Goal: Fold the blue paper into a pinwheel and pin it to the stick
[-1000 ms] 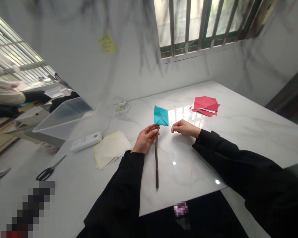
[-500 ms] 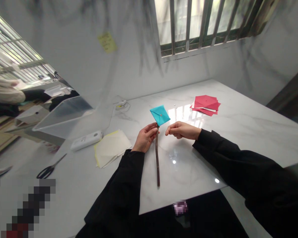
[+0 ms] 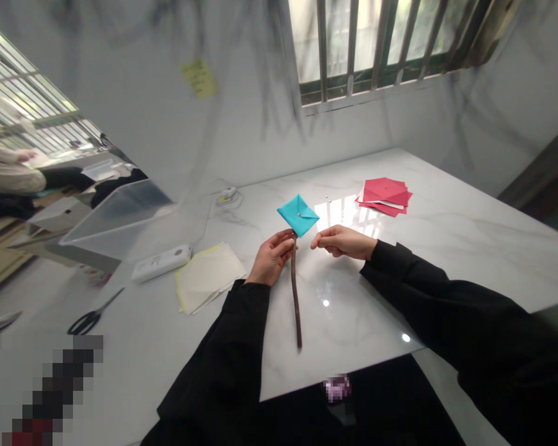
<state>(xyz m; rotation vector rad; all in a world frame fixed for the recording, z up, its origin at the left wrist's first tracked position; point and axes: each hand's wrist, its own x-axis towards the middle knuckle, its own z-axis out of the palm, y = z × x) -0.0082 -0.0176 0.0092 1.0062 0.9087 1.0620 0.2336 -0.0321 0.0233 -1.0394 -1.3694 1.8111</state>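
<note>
In my left hand (image 3: 273,256) is a pinwheel, its brown stick (image 3: 295,297) pinched near the top between thumb and fingers. A blue folded-paper head (image 3: 298,217) tops the stick, with a small pin at its centre. The stick's lower part points toward me above the table. To the right of the paper head and apart from it, my right hand (image 3: 346,241) is closed, fingers curled and nothing visible in them.
Red folded papers (image 3: 385,195) lie stacked at the back right. Cream and yellow sheets (image 3: 211,277), a white power strip (image 3: 162,263) and black scissors (image 3: 95,313) lie left. A clear plastic bin (image 3: 121,214) stands further left, near another person's sleeve (image 3: 9,170). Tiny beads (image 3: 327,197) dot the table.
The blue paper head has turned on its pin and sits tilted at a different angle. The stick's lower end has swung slightly right. Both hands have hardly moved.
</note>
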